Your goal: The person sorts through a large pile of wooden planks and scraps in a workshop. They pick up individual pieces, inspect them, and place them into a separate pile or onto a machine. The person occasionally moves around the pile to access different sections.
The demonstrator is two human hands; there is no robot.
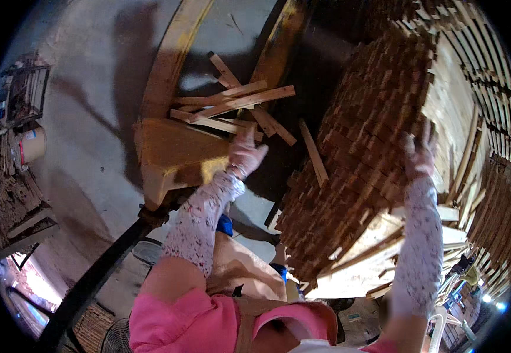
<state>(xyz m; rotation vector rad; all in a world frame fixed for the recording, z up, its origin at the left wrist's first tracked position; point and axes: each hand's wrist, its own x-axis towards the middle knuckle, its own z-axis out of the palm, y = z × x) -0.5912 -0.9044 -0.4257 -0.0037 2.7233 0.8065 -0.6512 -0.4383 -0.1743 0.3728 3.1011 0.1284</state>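
Note:
My left hand (247,157) reaches forward with its fingers stretched out, over the near end of a loose pile of wooden strips (240,106). I cannot make out whether the fingertips touch them. The strips lie crisscrossed on a worn yellow pallet jack (179,144). Over the right edge of a tall stack of wooden slats (361,129), my right hand (421,156) is held with fingers apart and nothing visible in it. Contact with the stack cannot be judged. Patterned sleeves cover both forearms.
The pallet jack's black handle (108,282) slants toward the lower left. One single wooden strip (313,153) leans beside the slat stack. More stacked slats (490,65) stand at the far right. On the left are a metal-framed rack (26,94) and a round container (33,144).

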